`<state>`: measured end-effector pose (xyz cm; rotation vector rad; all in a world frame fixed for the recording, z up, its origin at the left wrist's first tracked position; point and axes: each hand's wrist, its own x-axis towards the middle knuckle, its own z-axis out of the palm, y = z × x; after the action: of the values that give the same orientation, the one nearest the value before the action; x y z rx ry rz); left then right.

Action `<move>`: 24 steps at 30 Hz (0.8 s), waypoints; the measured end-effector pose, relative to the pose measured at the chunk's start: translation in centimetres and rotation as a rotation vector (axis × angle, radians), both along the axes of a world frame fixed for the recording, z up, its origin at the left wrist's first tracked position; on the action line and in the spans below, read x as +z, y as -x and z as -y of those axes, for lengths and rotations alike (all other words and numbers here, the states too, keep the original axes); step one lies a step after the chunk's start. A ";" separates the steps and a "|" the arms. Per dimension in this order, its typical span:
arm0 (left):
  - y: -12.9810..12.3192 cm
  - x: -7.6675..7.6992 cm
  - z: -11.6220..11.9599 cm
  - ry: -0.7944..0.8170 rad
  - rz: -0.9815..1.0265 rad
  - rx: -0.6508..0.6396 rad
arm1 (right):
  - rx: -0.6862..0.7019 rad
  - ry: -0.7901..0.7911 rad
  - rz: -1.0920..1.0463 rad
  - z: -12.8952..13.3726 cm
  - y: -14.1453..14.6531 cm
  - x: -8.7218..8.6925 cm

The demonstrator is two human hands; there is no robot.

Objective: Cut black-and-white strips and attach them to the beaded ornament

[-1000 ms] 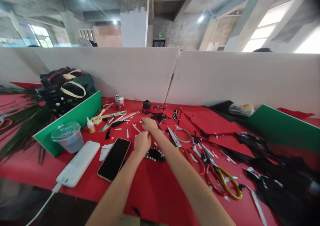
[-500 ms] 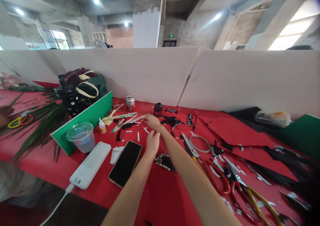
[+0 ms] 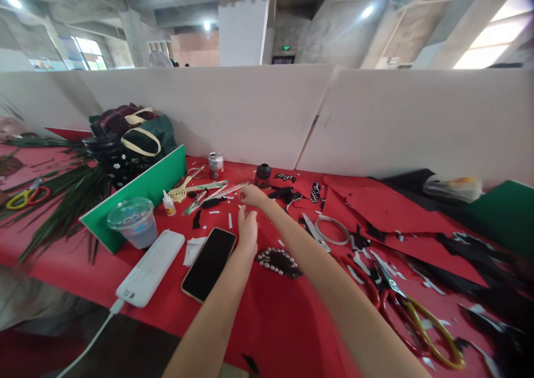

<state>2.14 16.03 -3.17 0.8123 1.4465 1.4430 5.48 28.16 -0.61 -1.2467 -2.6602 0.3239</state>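
Note:
My left hand [image 3: 248, 230] is above the red table, beyond the black phone [image 3: 209, 264]. Its fingers are drawn together, with a tiny pale bit at their tips that is too small to name. Just beyond it, my right hand [image 3: 254, 196] has curled fingers pointing left; whatever they pinch is hidden. Thin patterned strips [image 3: 231, 190] lie behind the fingers, near a dark jar [image 3: 263, 176]. A beaded loop [image 3: 273, 262] rests between my forearms. Small white and black scraps [image 3: 230, 220] lie left of my hands.
Scissors [image 3: 392, 283], a ring [image 3: 332, 230] and red sheets [image 3: 387, 205] lie right. On the left are a plastic cup [image 3: 136, 225], a white power bank [image 3: 151, 269], a glue bottle [image 3: 169, 204] and a green board [image 3: 137, 197]. A can [image 3: 216, 166] stands behind.
My hands have parted slightly: the left one has come off the right wrist and shifted a little left. The whole view has tilted slightly, uncovering more of the beaded loop.

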 end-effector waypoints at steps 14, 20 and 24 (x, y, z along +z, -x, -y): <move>0.2 0.7 0.8 0.104 0.381 -0.039 | -0.184 0.014 -0.145 3.5 -1.9 1.0; 0.1 2.0 2.0 0.043 0.435 -0.343 | -0.143 0.115 -0.834 9.7 -8.8 1.4; -0.5 2.5 3.0 0.029 0.371 -0.660 | -0.189 0.067 -0.809 14.3 -11.9 1.3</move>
<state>2.66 13.02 -0.63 0.8448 0.8047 0.9905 17.35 13.89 0.65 -1.0618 -1.8458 0.7109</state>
